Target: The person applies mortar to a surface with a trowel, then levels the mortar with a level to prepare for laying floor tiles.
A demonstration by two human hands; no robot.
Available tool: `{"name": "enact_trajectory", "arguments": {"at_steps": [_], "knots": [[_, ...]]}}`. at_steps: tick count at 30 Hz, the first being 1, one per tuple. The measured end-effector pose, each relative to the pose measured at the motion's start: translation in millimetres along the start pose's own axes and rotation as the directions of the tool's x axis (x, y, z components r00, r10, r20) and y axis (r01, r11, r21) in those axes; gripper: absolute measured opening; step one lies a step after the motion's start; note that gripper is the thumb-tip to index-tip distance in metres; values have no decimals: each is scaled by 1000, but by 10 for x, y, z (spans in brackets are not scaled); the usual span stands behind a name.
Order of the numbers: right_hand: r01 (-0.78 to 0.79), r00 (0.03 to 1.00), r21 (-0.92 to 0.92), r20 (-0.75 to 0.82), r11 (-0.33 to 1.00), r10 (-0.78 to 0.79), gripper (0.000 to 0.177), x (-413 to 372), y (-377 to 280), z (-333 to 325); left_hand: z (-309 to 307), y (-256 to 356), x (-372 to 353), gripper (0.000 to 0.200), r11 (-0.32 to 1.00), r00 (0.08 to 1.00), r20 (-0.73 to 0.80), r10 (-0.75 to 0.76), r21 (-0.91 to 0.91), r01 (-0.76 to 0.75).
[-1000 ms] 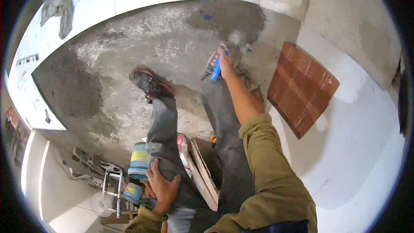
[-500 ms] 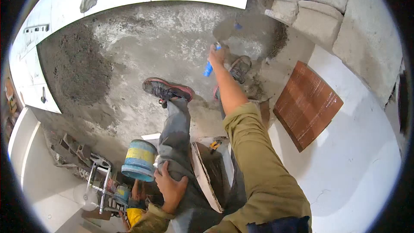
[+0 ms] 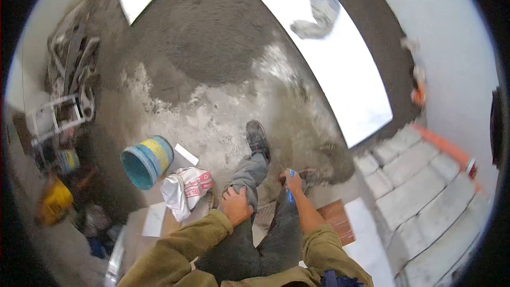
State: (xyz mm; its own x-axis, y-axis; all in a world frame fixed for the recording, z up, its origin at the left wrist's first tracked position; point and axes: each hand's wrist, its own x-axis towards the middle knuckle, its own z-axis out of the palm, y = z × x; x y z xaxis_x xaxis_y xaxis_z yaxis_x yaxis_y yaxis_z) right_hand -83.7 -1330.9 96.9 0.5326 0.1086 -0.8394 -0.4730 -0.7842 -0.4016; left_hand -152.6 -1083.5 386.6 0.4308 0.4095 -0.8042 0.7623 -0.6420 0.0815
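Right hand point(image 3: 294, 182): closed around a blue-handled tool point(image 3: 290, 192), held over the right leg by the right shoe point(image 3: 309, 176). Tool tip too blurred to tell its type. Left hand point(image 3: 236, 206): empty, fingers partly spread, palm on the left knee. Just left of that leg: crumpled white bag point(image 3: 180, 197), red print, can't read it. Beyond it, a tilted teal bucket point(image 3: 139, 166) with a yellow label point(image 3: 157, 150), text illegible. White offcut point(image 3: 186, 154) lies on the floor near both.
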Motion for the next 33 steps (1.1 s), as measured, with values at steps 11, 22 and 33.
{"name": "enact_trajectory", "arguments": {"at_steps": [11, 22, 33], "knots": [[443, 888, -746, 288, 497, -359, 24, 1296, -2697, -1041, -389, -400, 330, 59, 928, 932, 349, -100, -306, 214], [-84, 967, -540, 160, 837, 200, 20, 446, -3648, -910, -1570, -2016, 549, 85, 740, 932, 363, -15, -623, 254], [294, 932, -552, 348, 780, -105, 26, 1147, -5621, 458, -3590, -3205, 419, 53, 792, 999, 1, 42, -610, -33]]}}
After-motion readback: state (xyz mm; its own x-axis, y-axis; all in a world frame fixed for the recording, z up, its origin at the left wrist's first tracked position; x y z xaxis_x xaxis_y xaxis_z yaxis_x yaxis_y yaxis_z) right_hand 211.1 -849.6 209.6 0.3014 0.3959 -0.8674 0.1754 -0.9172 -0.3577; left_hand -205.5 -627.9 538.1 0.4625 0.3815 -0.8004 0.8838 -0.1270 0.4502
